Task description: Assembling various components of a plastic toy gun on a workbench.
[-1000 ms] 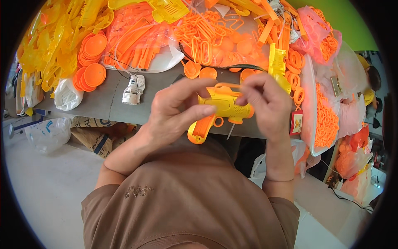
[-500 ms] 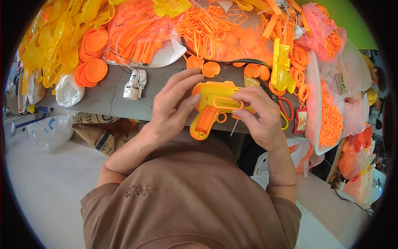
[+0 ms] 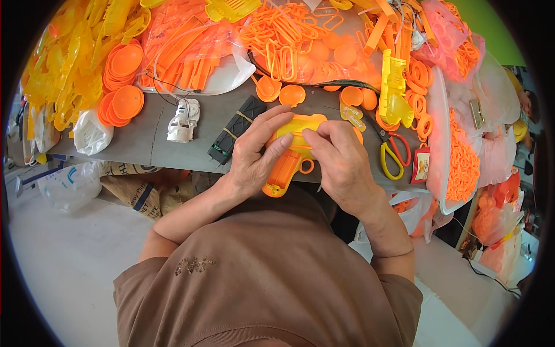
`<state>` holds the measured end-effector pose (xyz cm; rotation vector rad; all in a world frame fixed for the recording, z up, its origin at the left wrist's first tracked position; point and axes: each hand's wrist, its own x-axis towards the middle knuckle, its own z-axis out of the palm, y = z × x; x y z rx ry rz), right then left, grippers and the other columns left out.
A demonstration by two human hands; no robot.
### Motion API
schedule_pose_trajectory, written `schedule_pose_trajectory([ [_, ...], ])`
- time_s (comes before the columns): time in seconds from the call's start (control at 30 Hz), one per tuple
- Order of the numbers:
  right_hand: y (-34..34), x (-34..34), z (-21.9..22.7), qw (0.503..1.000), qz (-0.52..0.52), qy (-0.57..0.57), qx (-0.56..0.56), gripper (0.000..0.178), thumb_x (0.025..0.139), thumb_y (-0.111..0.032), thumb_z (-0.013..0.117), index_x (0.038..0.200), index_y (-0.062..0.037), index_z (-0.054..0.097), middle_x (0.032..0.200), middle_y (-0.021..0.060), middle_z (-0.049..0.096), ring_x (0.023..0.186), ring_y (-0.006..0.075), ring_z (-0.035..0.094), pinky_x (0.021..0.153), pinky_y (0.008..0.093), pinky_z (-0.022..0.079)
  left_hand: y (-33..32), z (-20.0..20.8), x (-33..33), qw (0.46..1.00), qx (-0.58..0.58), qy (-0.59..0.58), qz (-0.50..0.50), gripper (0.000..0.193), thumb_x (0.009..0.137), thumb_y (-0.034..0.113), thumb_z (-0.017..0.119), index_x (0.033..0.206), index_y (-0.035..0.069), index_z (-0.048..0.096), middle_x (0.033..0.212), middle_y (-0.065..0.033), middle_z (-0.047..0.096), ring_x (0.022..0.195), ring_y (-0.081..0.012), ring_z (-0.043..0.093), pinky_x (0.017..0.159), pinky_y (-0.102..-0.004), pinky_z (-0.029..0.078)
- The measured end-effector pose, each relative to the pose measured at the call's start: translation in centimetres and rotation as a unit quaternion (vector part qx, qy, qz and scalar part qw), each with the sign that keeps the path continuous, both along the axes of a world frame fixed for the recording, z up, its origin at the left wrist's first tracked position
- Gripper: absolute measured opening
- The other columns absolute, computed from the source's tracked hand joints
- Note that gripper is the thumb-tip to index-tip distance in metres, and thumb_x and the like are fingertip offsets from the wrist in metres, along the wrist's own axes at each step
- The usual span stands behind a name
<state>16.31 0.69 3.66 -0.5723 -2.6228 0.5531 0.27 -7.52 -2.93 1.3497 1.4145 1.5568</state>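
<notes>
A yellow and orange toy gun is held upright over the table's near edge, its hollow orange grip pointing down. My left hand holds its rear end, thumb on the body and fingers stretched along the back. Against the yellow upper body press the bunched fingers of my right hand. These fingers cover the front half of the toy, and whatever they pinch is hidden. Beside my left hand lies a black bar-shaped object with a tan rubber band around it.
A white plastic mechanism with wires lies at left, near orange discs and yellow parts. Orange loops pile up behind. Scissors and a yellow shell lie at right, beside a tub of small orange rings.
My right hand has moved left onto the toy gun's body, and the orange loop it held is now out of sight. My left hand has shifted right, uncovering the black object.
</notes>
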Motion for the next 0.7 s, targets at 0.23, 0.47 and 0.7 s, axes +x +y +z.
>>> schedule_pose_trajectory([
  [0.23,-0.8,0.0,0.2,1.000,-0.026,0.004,-0.006,0.034,0.069,0.007,0.060,0.103,0.0038,0.061,0.092,0.0119,0.052,0.083,0.0281,0.054,0.070,0.0362,0.046,0.1,-0.2,-0.1,0.999,0.016,0.029,0.001,0.027,0.087,-0.001,0.057,0.113,-0.005,0.058,0.119,-0.0188,0.057,0.106,-0.0257,0.058,0.089,-0.0304,0.045],
  [0.47,-1.5,0.6,-0.8,0.995,-0.077,0.065,-0.025,0.045,0.069,0.004,0.069,0.112,0.0008,0.056,0.101,0.0131,0.053,0.089,0.0298,0.055,0.074,0.0376,0.047,-0.2,0.1,-0.3,0.999,-0.007,0.018,-0.032,0.028,0.092,0.007,0.055,0.118,-0.005,0.055,0.127,-0.0195,0.051,0.114,-0.0249,0.053,0.096,-0.0313,0.042],
  [0.7,-0.7,2.7,-0.2,0.969,-0.166,0.179,-0.020,0.033,0.074,0.007,0.067,0.105,0.0021,0.060,0.094,0.0128,0.058,0.081,0.0273,0.059,0.071,0.0350,0.049,-0.3,-0.4,-0.2,0.999,0.007,0.033,-0.028,0.029,0.094,0.010,0.054,0.118,-0.005,0.056,0.127,-0.0203,0.051,0.116,-0.0260,0.052,0.097,-0.0321,0.040],
])
